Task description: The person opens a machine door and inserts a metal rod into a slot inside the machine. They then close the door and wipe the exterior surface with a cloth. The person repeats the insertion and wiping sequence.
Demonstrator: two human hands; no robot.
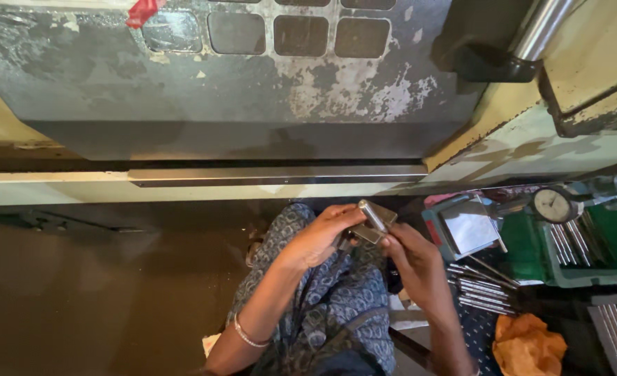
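Metal cylinder (372,212) in a closed two-hand grip, left hand (320,237), right hand (411,259), long axis upper-left to lower-right.

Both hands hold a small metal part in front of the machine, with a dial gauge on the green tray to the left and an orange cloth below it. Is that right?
Not quite. The head view shows the dial gauge on the green tray to the right, not the left. The rest stands: the left hand and right hand hold the metal part, and the orange cloth lies below the tray.
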